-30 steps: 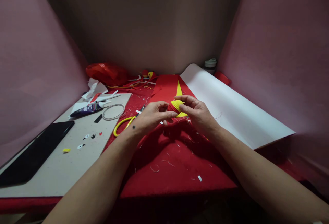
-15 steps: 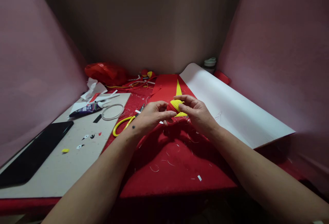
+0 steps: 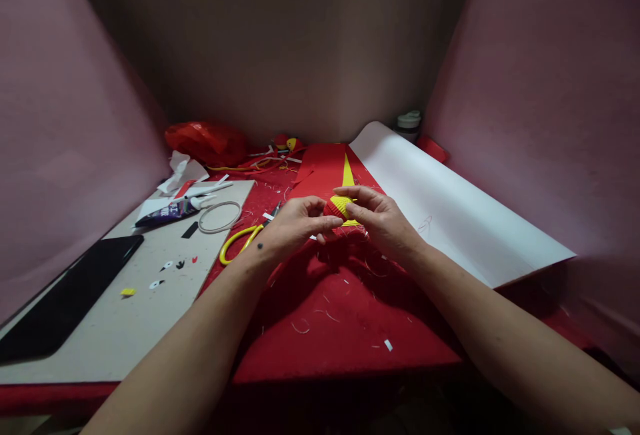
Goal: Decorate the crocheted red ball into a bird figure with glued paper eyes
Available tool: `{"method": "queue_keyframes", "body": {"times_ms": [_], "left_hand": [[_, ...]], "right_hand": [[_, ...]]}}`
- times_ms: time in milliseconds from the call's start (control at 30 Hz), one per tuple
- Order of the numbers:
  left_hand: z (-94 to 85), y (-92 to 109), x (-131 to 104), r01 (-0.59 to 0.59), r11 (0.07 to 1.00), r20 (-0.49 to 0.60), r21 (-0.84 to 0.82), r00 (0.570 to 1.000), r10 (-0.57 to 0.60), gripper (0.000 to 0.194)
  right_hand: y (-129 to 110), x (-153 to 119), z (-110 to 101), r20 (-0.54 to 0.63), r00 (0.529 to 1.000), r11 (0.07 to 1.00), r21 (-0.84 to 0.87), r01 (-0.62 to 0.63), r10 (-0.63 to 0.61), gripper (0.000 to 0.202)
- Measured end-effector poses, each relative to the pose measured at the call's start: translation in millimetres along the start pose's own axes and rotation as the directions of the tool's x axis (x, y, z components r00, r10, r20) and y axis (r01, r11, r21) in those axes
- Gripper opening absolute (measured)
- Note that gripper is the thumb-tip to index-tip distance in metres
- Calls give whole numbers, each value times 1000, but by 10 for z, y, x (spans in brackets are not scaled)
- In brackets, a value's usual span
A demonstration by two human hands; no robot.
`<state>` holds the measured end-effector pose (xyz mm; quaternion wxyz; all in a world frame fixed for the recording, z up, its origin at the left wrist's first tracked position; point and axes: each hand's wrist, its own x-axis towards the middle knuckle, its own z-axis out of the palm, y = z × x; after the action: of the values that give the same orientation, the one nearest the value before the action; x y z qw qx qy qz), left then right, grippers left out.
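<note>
Between my hands is a small rounded piece (image 3: 341,206), red on the left and yellow on the right, with a ridged surface like coiled corrugated paper. My left hand (image 3: 300,222) grips its red side, thumb in front and fingers curled behind. At the yellow side, the thumb and fingers of my right hand (image 3: 384,218) close on the piece from the right, one finger over its top. Fingers cover part of it. Yellow-handled scissors (image 3: 240,240) lie just left of my left wrist, their blades partly hidden behind that hand.
On the grey board (image 3: 115,345) lie a black phone-like slab (image 3: 70,295), a glue tube (image 3: 167,212), a clear ring (image 3: 220,218) and small paper cutouts (image 3: 157,285). Red sheets (image 3: 320,162) and a curled white sheet (image 3: 450,215) lie behind. A red bag (image 3: 205,142) sits at the back.
My right fingers have shifted slightly left over the yellow side of the piece. The left hand and the objects on the table look the same.
</note>
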<state>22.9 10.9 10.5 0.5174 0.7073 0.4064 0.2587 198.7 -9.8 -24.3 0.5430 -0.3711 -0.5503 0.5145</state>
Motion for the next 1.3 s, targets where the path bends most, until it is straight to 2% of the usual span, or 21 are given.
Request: {"method": "queue_keyframes", "body": {"times_ms": [200, 433, 567, 667, 733, 833, 933, 1133, 1300], "left_hand": [[26, -27, 8, 3, 999, -50, -44, 999, -6, 29], [56, -100, 38, -62, 995, -86, -77, 995, 56, 48], [46, -216, 81, -213, 970, -156, 114, 961, 229, 56], [50, -303, 123, -274, 916, -203, 292, 918, 340, 58], [66, -317, 138, -302, 878, -219, 372, 890, 399, 60], [99, -276, 129, -325, 833, -218, 447, 864, 454, 62], [123, -222, 103, -311, 820, -197, 480, 873, 446, 60], [117, -191, 89, -274, 832, -163, 482, 905, 392, 37], [87, -145, 74, -246, 844, -160, 476, 920, 358, 32]], "right_hand": [[-15, 0, 10, -13, 1000, 1000, 12, -6, 6, 23], [-38, 15, 35, -38, 991, 953, 281, -116, 132, 26], [-57, 60, 24, -68, 964, 833, 521, -186, 258, 17], [-59, 72, 40, -25, 925, 700, 661, -270, 380, 15], [-47, 67, 64, 10, 909, 629, 718, -297, 417, 15], [-16, 54, 106, 45, 899, 579, 751, -318, 436, 13], [8, 43, 143, 69, 890, 568, 748, -345, 450, 11], [-8, 29, 190, 97, 865, 512, 772, -377, 492, 6], [0, 15, 181, 117, 862, 488, 783, -386, 494, 4]]}}
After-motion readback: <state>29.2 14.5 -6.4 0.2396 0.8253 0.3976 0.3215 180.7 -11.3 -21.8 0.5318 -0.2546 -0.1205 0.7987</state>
